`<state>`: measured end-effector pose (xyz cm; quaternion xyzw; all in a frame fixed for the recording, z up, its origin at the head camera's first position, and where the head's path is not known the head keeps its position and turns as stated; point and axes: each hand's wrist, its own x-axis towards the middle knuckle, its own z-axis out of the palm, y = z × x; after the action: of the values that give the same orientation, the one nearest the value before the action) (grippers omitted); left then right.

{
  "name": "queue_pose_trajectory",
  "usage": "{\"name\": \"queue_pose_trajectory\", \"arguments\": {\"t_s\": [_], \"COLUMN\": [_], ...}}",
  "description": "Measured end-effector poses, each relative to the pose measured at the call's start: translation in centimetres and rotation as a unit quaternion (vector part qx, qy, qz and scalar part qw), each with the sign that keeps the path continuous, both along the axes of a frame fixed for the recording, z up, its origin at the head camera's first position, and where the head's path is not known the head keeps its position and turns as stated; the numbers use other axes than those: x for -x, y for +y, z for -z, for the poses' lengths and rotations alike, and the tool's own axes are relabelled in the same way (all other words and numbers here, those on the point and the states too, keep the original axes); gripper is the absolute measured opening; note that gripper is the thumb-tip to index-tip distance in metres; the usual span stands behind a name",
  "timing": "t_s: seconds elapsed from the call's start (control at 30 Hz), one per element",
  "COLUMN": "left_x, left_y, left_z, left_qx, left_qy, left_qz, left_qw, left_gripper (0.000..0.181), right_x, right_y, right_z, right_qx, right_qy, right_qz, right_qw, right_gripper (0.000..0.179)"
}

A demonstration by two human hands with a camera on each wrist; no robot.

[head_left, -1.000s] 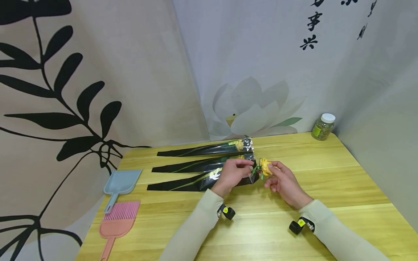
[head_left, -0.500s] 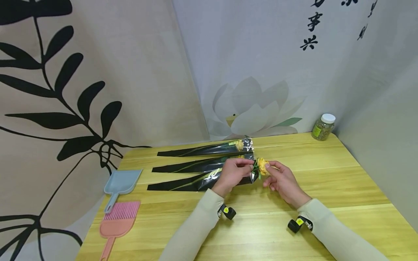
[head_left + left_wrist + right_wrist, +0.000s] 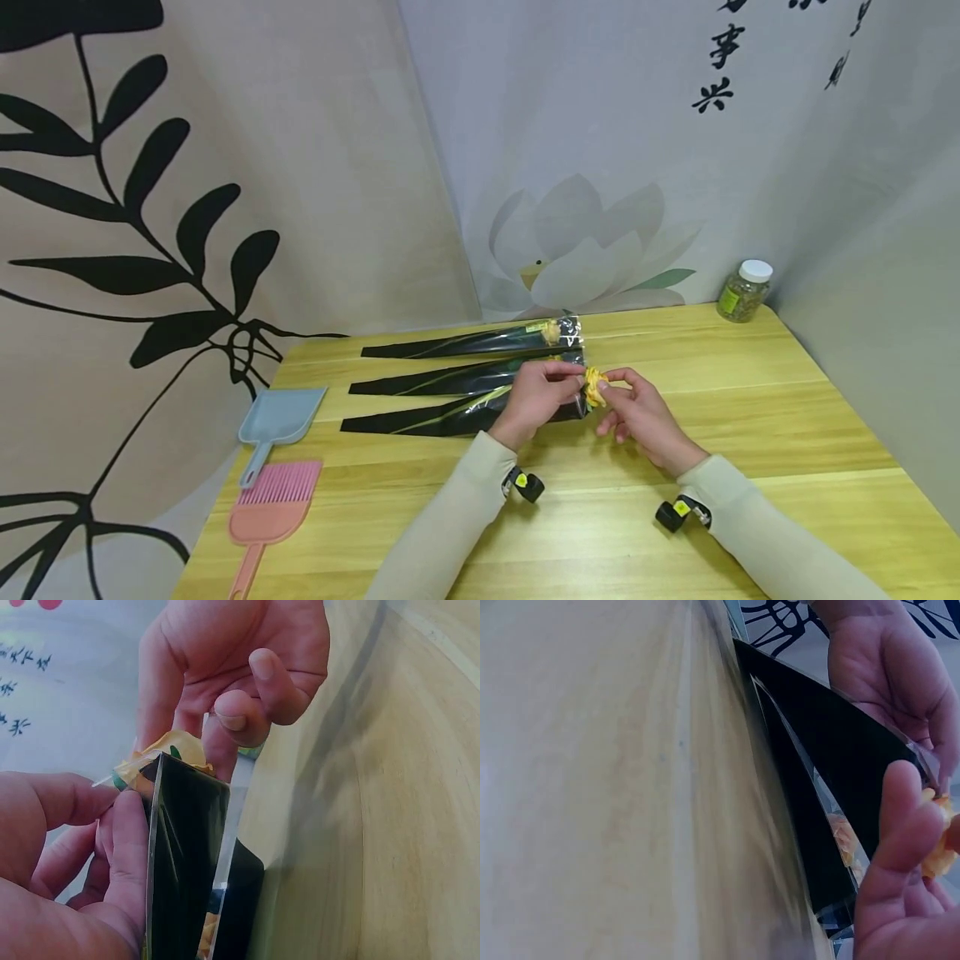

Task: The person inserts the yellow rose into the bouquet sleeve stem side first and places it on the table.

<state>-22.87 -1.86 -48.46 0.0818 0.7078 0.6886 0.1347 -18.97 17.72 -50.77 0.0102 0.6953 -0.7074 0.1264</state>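
Observation:
My left hand (image 3: 534,402) pinches the mouth of the nearest black flower sleeve (image 3: 427,422), a long tapered wrapper with a clear front. In my right hand (image 3: 647,421), thumb and fingers hold a yellow artificial rose (image 3: 595,387) by its bloom, right at that mouth. The green stem shows as a line running down inside the sleeve. From the left wrist, the bloom (image 3: 180,746) sits partly behind the sleeve's dark back (image 3: 187,862), with a bit of green leaf beside the left fingertips. The right wrist view shows the sleeve (image 3: 840,742) raised at its wide end.
Two more sleeves with yellow roses, a middle one (image 3: 427,385) and a far one (image 3: 450,342), lie behind on the wooden table (image 3: 585,533). A blue dustpan (image 3: 281,415) and a pink brush (image 3: 270,521) lie at left. A white-lidded jar (image 3: 743,292) stands back right.
The yellow rose has moved left into the sleeve's mouth, and its green leaves have mostly gone from sight. My right hand has moved left with it; my left hand has stayed nearly still.

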Motion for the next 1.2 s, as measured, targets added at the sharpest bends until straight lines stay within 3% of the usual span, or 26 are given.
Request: {"name": "queue_pose_trajectory", "arguments": {"t_s": [0.37, 0.77, 1.2], "left_x": [0.0, -0.1, -0.2], "left_y": [0.0, -0.1, -0.5], "left_z": [0.0, 0.0, 0.0], "left_qx": [0.019, 0.030, 0.033], "left_qy": [0.005, 0.007, 0.012], "left_qz": [0.005, -0.002, -0.001], "left_qw": [0.9998, 0.9995, 0.9994], "left_gripper": [0.025, 0.018, 0.017], "right_x": [0.1, 0.4, 0.9], "right_y": [0.0, -0.4, -1.1], "right_z": [0.3, -0.1, -0.2], "right_qx": [-0.057, -0.132, -0.181], "right_qy": [0.025, 0.069, 0.098], "right_qz": [-0.005, -0.007, -0.007], "right_qw": [0.9980, 0.9888, 0.9785], "right_gripper": [0.043, 0.033, 0.036]}}
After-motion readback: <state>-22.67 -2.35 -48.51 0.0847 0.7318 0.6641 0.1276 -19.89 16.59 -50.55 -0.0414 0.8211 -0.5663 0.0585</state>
